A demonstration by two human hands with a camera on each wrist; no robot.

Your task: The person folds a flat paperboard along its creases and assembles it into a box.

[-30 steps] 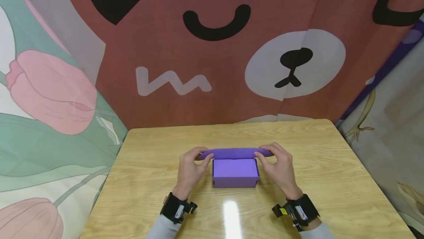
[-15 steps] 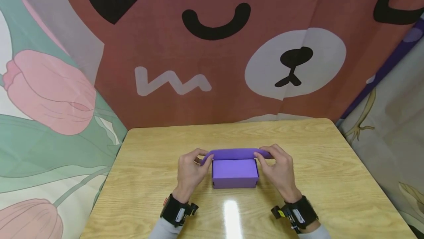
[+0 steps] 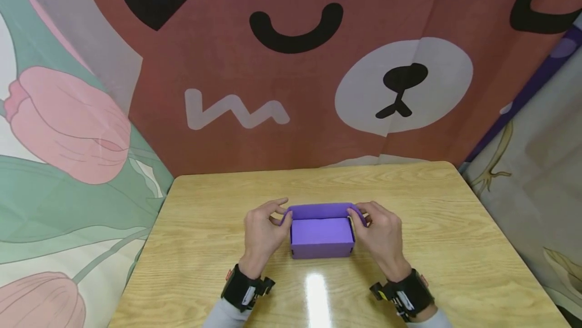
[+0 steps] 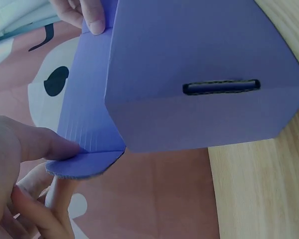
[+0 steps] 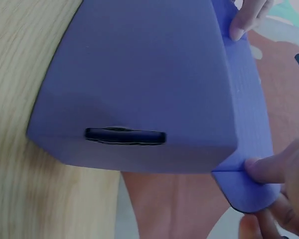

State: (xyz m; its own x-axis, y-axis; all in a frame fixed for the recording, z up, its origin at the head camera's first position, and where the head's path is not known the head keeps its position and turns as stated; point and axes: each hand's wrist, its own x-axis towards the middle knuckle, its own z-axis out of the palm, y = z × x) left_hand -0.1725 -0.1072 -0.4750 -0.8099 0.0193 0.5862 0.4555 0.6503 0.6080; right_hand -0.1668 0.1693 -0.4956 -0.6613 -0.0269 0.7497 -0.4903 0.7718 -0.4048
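Observation:
A purple cardboard box [image 3: 322,247] sits on the wooden table, its top panel lying level. From its back edge a lid flap [image 3: 320,211] stands up, with a rounded tab at each end. My left hand [image 3: 264,232] pinches the left tab [image 4: 89,164] between thumb and fingers, and the tab is folded at its crease. At the other end, my right hand [image 3: 383,234] pinches the right tab [image 5: 254,191], thumb at the crease and fingers behind. Both wrist views show a narrow slot along a lower edge of the box.
The wooden table [image 3: 209,247] extends around the box on all sides. Behind it hangs a cloth with a brown bear print [image 3: 313,141]. Floral cloths hang at the left [image 3: 68,131] and right [image 3: 536,176].
Both end tabs have bent from nearly in line with the flap to angled toward the box, left one first. The right hand has shifted slightly inward. The box has stayed in place.

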